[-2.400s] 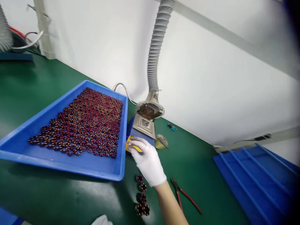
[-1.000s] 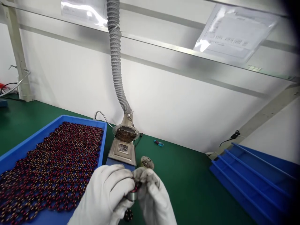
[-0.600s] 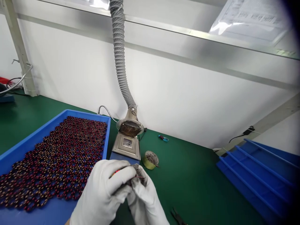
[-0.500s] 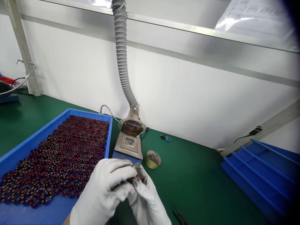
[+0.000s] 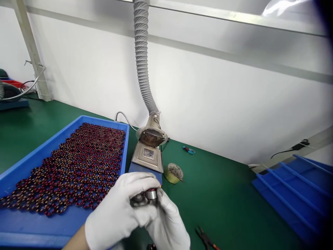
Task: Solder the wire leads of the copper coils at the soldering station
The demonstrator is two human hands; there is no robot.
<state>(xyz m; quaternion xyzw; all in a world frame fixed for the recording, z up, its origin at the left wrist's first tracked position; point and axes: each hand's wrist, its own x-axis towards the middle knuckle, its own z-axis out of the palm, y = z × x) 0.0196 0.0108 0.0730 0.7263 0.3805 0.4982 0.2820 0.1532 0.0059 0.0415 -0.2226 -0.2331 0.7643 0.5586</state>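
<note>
My left hand (image 5: 122, 208), in a white glove, curls its fingers around a small shiny metal cylinder (image 5: 151, 194) with a dark red edge on top. A dark rounded piece (image 5: 139, 199) shows beside it between the same fingers; its kind is unclear. From the other side, my right hand (image 5: 169, 220), also gloved, closes its fingertips against the cylinder. Below the hands a bit of a dark coil (image 5: 151, 246) peeks out at the bottom edge. To the left, a blue tray (image 5: 44, 231) bears many ring-shaped coils (image 5: 85, 166) in red, copper and black.
Behind my hands stands a solder pot (image 5: 148, 152) with a metal plate, under a fume hose (image 5: 142, 55). Right of it is a small round tin (image 5: 173, 173). Pliers (image 5: 205, 238) lie at the front, a blue tool (image 5: 188, 150) farther back, blue trays (image 5: 293, 191) at right.
The shiny metal cylinder now shows between my fingers, where a dark piece with red strands was before. My fingers have shifted around it. The view has tilted down and left slightly.
</note>
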